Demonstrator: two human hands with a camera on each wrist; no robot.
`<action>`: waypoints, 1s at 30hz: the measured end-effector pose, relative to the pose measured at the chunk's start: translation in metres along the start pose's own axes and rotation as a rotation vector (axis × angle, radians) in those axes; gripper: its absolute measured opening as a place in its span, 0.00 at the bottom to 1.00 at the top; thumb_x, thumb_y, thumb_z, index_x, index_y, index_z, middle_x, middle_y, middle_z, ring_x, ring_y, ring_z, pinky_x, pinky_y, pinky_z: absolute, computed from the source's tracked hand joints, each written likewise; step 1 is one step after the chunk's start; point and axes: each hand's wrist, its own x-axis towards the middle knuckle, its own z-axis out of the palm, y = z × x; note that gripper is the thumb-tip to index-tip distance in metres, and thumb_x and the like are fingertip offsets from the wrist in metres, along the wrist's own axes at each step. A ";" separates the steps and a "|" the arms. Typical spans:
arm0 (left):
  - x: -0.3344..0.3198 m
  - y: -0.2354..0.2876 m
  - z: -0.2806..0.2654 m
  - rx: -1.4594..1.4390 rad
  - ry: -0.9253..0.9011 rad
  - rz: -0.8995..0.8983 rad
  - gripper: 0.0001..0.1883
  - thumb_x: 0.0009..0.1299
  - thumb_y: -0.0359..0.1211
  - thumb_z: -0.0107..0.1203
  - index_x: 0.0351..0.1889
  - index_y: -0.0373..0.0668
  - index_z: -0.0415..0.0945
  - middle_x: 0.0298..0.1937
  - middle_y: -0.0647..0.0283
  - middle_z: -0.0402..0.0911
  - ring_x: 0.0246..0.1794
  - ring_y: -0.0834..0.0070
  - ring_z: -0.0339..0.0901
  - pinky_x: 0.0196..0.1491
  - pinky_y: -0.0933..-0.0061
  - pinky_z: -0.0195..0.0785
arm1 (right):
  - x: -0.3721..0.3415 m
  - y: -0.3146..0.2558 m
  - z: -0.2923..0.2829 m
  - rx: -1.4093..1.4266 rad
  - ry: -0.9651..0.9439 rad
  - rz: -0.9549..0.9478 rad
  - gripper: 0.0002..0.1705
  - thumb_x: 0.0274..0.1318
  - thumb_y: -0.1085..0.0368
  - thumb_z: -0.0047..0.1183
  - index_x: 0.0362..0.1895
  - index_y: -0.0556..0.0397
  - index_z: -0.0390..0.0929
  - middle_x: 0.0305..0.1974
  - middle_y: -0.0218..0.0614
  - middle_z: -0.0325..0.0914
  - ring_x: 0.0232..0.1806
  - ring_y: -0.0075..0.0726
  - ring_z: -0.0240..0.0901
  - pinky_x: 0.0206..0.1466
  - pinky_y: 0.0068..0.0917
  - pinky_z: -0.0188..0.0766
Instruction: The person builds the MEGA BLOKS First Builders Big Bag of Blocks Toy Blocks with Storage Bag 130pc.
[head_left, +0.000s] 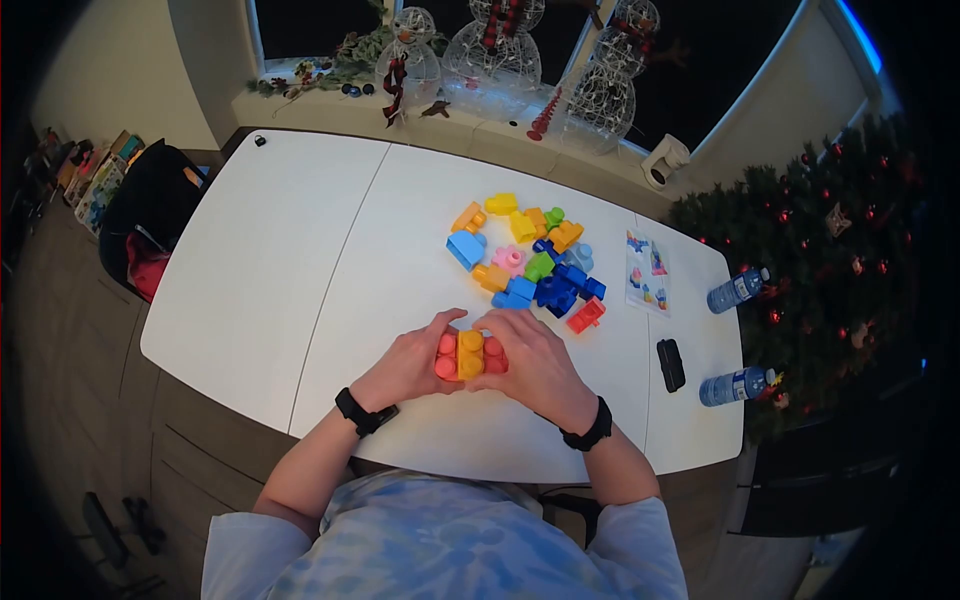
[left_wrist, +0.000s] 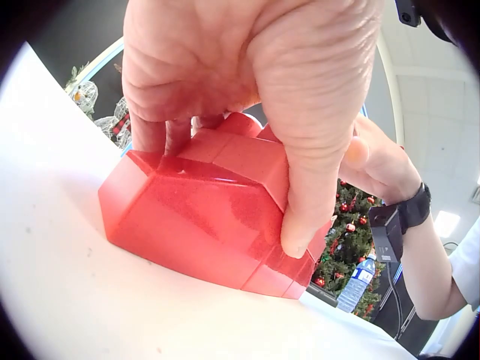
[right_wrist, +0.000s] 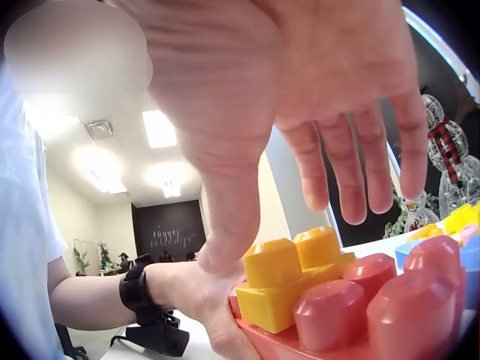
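Your left hand [head_left: 406, 362] grips the red block [left_wrist: 210, 214], thumb on one side, fingertips partly hidden. Your right hand [head_left: 536, 360] is at the far end, fingers straight — whether its thumb touches is hard to tell. The red block lies between your hands, the yellow block [head_left: 470, 357] midway — its contact with the white table [head_left: 250, 270] is unclear.

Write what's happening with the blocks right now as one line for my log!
left hand: grips red block; right hand: fingers straight, near yellow block; yellow block: between red studs; loose blocks: beyond hands
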 end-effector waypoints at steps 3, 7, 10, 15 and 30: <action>0.000 0.000 0.000 0.000 0.006 -0.012 0.52 0.53 0.37 0.79 0.75 0.47 0.59 0.53 0.51 0.85 0.53 0.49 0.84 0.57 0.58 0.80 | 0.000 0.011 0.012 0.025 -0.011 -0.102 0.39 0.42 0.55 0.78 0.60 0.47 0.76 0.57 0.44 0.80 0.64 0.52 0.74 0.69 0.45 0.68; 0.000 -0.001 0.001 -0.002 0.009 -0.006 0.52 0.53 0.37 0.79 0.75 0.47 0.59 0.53 0.51 0.85 0.53 0.49 0.84 0.57 0.57 0.80 | 0.003 0.014 0.016 0.022 -0.061 -0.115 0.37 0.46 0.59 0.75 0.62 0.47 0.75 0.57 0.45 0.80 0.64 0.52 0.74 0.74 0.49 0.63; 0.001 -0.001 0.001 -0.001 0.015 -0.006 0.52 0.53 0.36 0.79 0.74 0.46 0.59 0.53 0.51 0.85 0.53 0.50 0.84 0.57 0.57 0.80 | 0.005 0.016 0.019 0.082 -0.094 -0.096 0.36 0.46 0.59 0.75 0.61 0.47 0.75 0.56 0.45 0.81 0.62 0.50 0.75 0.75 0.50 0.62; 0.001 -0.002 0.000 0.008 -0.007 -0.014 0.49 0.54 0.37 0.79 0.72 0.46 0.62 0.54 0.51 0.84 0.53 0.50 0.84 0.56 0.58 0.79 | 0.005 0.018 0.022 0.128 -0.096 -0.090 0.37 0.44 0.60 0.76 0.61 0.48 0.75 0.53 0.45 0.82 0.60 0.48 0.77 0.75 0.51 0.60; -0.003 0.001 -0.025 0.010 0.055 -0.099 0.36 0.53 0.33 0.77 0.60 0.40 0.73 0.52 0.51 0.85 0.54 0.52 0.83 0.57 0.59 0.78 | 0.162 0.124 -0.005 0.140 0.008 0.085 0.22 0.56 0.56 0.67 0.52 0.52 0.85 0.50 0.48 0.85 0.58 0.54 0.79 0.64 0.43 0.74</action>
